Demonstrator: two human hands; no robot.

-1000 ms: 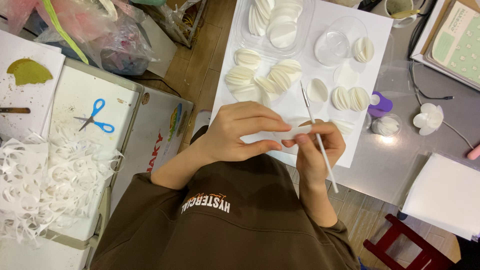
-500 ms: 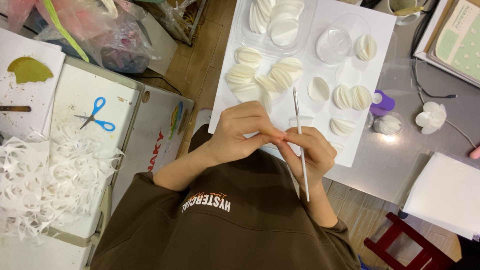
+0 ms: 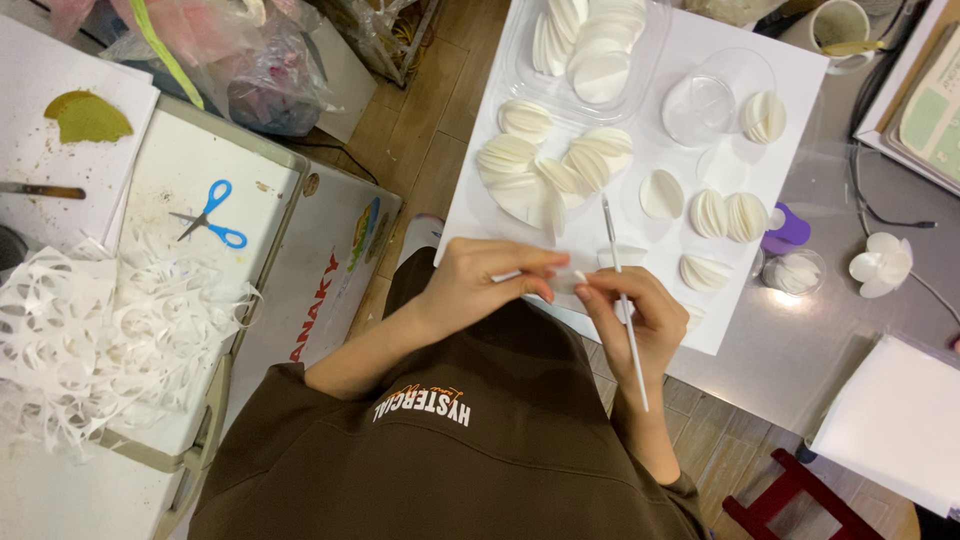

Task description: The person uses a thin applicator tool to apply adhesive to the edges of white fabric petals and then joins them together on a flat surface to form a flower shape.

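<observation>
Fingers: L hand (image 3: 480, 285) pinches small white paper disc (image 3: 572, 281) just below white sheet (image 3: 800, 110); R hand (image 3: 635, 315) grips thin white stick (image 3: 622, 300). I judge disc light, flimsy, creases easily; hold by edge.

Bright even indoor light, soft shadows, glare on grey table (image 3: 800, 350), sharp focus

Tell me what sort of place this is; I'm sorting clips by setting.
Probably a home or small-studio paper-craft table. Stacks of white paper petals lie on a white sheet, blue scissors sit beside a heap of cut paper scraps, and both hands work a small white piece.
</observation>
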